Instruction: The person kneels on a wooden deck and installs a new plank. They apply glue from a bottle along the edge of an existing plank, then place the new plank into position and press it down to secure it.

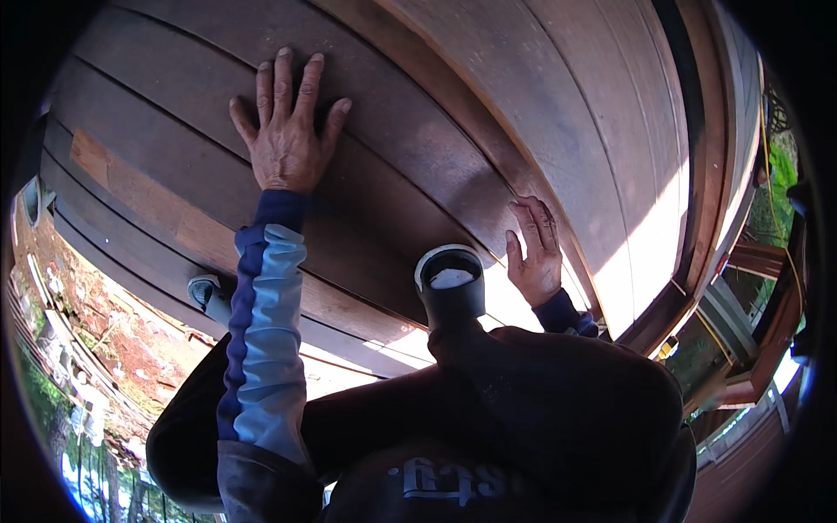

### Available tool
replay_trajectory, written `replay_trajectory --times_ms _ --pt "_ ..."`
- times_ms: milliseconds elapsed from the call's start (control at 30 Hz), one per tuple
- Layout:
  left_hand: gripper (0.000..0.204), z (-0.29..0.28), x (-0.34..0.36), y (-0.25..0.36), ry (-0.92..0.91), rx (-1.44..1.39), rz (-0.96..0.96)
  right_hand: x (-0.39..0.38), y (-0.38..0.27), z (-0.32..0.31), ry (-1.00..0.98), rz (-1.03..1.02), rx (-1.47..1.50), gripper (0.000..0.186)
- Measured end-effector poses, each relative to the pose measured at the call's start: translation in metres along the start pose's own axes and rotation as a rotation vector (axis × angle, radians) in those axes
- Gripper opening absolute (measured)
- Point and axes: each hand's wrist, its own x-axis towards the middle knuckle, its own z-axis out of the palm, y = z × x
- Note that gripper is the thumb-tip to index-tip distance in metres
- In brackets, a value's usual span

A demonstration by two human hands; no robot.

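Dark wooden boards [418,131] fill most of the view, running in long curved planks with narrow gaps between them. The left hand [286,131] lies flat on the boards, fingers spread wide. The right hand [534,253] rests lower on the same surface, fingers loosely bent against a plank edge. Between the arms stands a dark tube [450,288] with a pale rim.

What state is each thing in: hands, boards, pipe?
left hand: open, flat, fingers spread on the dark boards
right hand: open, fingers curled at a board edge, holding nothing
wooden boards: fixed side by side, one paler patch at left
dark pipe: upright, open-ended, something pale inside
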Motion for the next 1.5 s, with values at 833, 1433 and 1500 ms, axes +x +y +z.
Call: replay_trajectory --times_ms 833,1433,1500 --pt "0.044 0.025 0.080 0.081 -0.533 0.059 0.596 -0.101 0.113 0.051 -0.045 0.851 -0.074 0.038" --pt "0.046 0.019 0.078 0.082 -0.499 -0.072 0.634 -0.103 0.100 0.053 0.011 0.867 -0.114 0.037" --pt "0.036 0.019 0.075 0.083 -0.436 -0.102 0.662 -0.105 0.098 0.054 0.009 0.873 -0.114 0.037"
